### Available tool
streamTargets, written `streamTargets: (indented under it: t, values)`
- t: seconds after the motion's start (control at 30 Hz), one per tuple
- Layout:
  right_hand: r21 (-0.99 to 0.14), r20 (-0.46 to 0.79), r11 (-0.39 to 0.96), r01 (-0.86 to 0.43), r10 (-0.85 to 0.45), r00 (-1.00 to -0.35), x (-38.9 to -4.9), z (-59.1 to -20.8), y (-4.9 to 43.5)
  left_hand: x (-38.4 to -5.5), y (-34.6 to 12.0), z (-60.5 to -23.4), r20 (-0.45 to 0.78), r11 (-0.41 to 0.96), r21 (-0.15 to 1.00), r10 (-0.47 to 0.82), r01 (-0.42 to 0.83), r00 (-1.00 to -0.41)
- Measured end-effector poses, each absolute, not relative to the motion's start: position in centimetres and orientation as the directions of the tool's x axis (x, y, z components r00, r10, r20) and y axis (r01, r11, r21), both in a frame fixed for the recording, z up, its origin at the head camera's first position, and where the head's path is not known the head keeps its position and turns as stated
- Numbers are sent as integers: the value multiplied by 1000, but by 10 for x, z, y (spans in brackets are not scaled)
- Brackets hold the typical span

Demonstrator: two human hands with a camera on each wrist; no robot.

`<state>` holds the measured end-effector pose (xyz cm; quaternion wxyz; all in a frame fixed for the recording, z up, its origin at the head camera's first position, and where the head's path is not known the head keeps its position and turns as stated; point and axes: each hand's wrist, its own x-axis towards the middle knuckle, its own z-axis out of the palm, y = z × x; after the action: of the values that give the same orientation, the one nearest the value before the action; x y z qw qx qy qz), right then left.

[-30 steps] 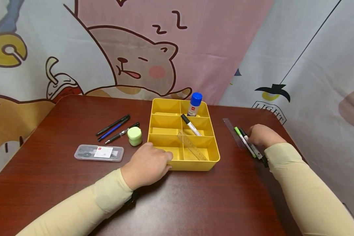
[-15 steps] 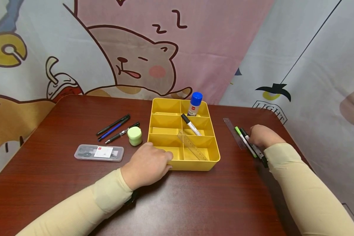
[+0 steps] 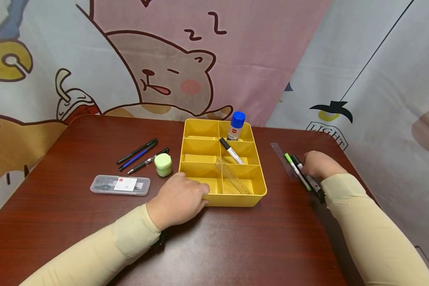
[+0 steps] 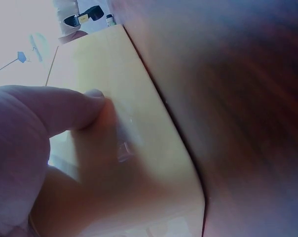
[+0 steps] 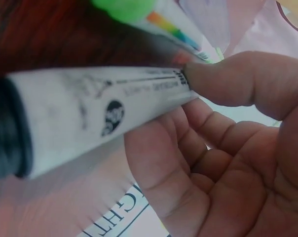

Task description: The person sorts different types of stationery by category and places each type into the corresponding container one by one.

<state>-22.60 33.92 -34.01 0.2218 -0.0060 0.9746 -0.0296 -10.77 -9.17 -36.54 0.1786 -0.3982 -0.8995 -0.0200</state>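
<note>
Hardly anything has moved since the earlier frame: the right hand (image 3: 318, 165) is still low on the table (image 3: 243, 242), right of the yellow box (image 3: 236, 201), and the left hand (image 3: 178, 198) still grips the box's near wall, thumb pressed to its outside. Now the pairing to watch: the marker (image 5: 70, 118), white with a black end, pinched between the right thumb and fingers, well apart from the box on its right. Its long axis runs on a slant, far end leaning toward the box, near end away, roughly alongside the green pen (image 3: 298, 172), which lies on the box side of it. Closer to the box lies a clear ruler (image 3: 283, 161). Right is the nearer hand by far; left is over at the box's near-left corner. Whether the marker touches the table, I can't tell.
</note>
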Motion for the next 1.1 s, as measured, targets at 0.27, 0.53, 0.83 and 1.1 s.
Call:
streamTargets:
  t: [0.27,0.53,0.83,1.1]
  values:
    - [-83,-404,997,-2,-36,-914,-224,-333,338,-108,-92,-365,342,679,-106,711,726,-615]
    - [-99,-384,995,22,-18,-923,-222,-324,330,-108,-91,-365,345,679,-106,710,726,-614]
    - [-106,-351,994,6,-31,-936,-220,-318,322,-108,-92,-365,344,681,-105,708,724,-616]
    - [-126,-294,992,-25,-61,-954,-214,-309,309,-109,-92,-366,346,681,-96,707,726,-617]
